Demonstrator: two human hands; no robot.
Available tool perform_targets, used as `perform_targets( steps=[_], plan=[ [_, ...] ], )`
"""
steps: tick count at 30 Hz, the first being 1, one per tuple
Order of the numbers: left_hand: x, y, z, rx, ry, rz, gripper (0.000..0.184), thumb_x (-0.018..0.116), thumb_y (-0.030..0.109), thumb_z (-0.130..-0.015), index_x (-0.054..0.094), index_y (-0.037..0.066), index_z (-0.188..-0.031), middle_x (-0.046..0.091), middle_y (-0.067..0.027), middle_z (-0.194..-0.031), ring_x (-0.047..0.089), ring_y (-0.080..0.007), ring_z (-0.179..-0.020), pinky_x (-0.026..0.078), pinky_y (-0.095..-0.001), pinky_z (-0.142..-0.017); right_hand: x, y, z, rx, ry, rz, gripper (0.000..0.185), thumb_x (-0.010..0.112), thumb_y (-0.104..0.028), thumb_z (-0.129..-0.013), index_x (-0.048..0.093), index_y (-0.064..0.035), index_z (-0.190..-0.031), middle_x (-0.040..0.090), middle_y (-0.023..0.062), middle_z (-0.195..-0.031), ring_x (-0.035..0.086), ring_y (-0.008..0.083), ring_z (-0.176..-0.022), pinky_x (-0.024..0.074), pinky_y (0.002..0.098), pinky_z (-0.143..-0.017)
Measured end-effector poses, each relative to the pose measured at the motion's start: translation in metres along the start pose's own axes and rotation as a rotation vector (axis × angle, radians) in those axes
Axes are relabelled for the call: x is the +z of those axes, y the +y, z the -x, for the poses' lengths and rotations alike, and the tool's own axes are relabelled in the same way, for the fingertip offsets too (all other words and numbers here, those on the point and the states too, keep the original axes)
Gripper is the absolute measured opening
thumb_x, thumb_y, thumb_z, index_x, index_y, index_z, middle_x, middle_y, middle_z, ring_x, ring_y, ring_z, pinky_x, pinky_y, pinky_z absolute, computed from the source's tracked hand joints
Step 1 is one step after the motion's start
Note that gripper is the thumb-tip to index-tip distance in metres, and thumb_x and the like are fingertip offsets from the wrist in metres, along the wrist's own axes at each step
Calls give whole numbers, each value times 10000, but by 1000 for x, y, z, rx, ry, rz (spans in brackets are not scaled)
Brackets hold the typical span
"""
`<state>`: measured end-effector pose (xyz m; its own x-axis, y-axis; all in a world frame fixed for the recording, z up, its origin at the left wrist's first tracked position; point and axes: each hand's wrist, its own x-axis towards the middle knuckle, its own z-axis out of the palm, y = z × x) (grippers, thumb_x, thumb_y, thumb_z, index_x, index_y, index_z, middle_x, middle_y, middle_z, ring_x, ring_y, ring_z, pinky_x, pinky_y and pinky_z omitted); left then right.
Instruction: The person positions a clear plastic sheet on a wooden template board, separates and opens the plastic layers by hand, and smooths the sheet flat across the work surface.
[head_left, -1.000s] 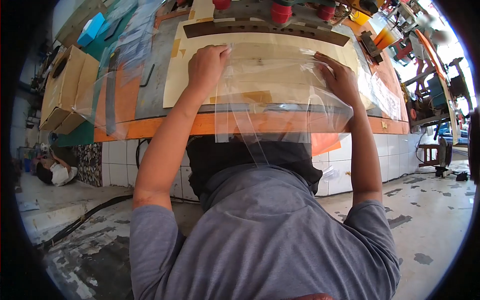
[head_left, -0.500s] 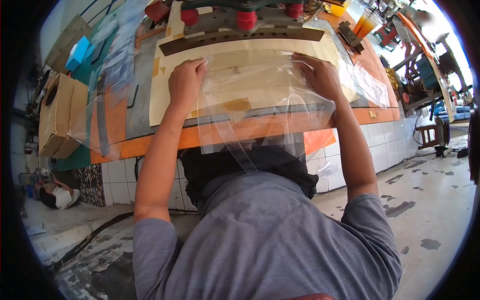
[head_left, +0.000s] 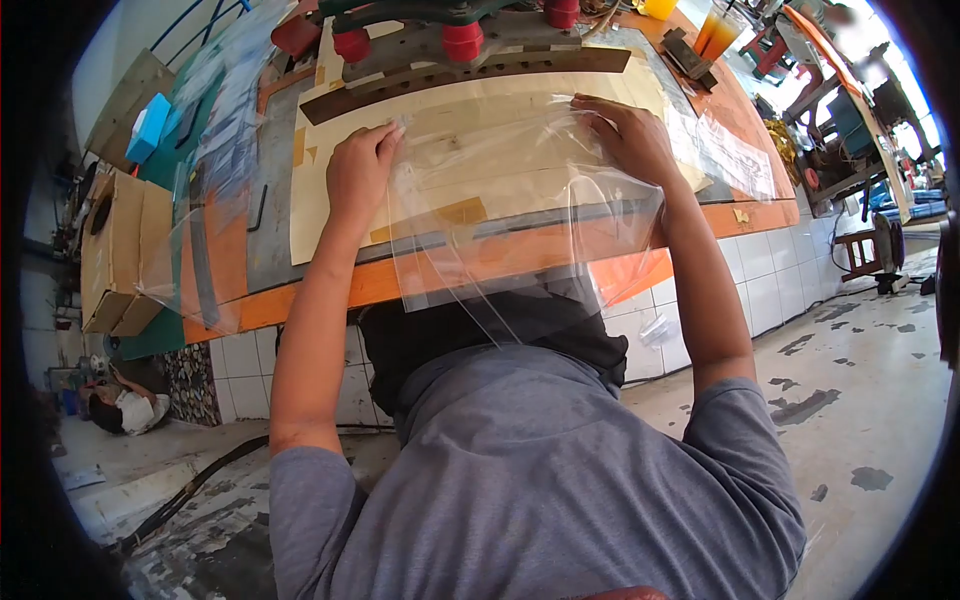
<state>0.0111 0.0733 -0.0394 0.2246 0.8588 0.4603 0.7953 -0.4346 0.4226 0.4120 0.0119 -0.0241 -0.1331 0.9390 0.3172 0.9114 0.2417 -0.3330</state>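
A clear plastic sheet (head_left: 520, 225) spans the gap between my hands and hangs over the table's front edge. Its far left corner is pinched between the thumb and fingers of my left hand (head_left: 360, 170). On the opposite side, my right hand (head_left: 635, 145) grips the far right part of the sheet, its fingers bent over the edge. Beneath lies a tan board (head_left: 320, 205) with brown tape patches. Just beyond my fingertips, a long dark metal strip (head_left: 470, 78) lies across the board, below a machine head with red cylinders (head_left: 462, 42).
Clear plastic pieces (head_left: 230, 150) and a hex key (head_left: 258, 208) lie on the left. A cardboard box (head_left: 125, 255) stands beside the orange table edge (head_left: 250, 308). A metal block (head_left: 690, 60) and a cup of orange drink (head_left: 718, 38) are at back right. Another person (head_left: 130, 405) is far left.
The camera view has shifted and tilted slightly. Both hands keep their hold on the plastic sheet, which has barely moved over the board.
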Motion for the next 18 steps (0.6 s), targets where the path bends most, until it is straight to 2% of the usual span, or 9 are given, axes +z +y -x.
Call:
perform_targets(
  steps=[8,18],
  plan=[
    [3,1,1,44,40,-51,255,677,299,-1029,815,120,-1146,769,-169,-1033,737,-389,-941,591,-483,-817,-2,1,0,-37,2,-57,317,584,-334,-1080,741,-257,-1345,724,-9,-1397,727,350,-1136,575,464,-972],
    [-2,10,3,18,7,-60,253,659,301,-1040,807,111,-1119,750,-149,-978,738,-381,-914,603,-487,-774,-8,-8,1,8,-36,-80,343,574,-296,-1081,729,-203,-1372,723,30,-1399,721,357,-1163,560,452,-1007]
  ],
)
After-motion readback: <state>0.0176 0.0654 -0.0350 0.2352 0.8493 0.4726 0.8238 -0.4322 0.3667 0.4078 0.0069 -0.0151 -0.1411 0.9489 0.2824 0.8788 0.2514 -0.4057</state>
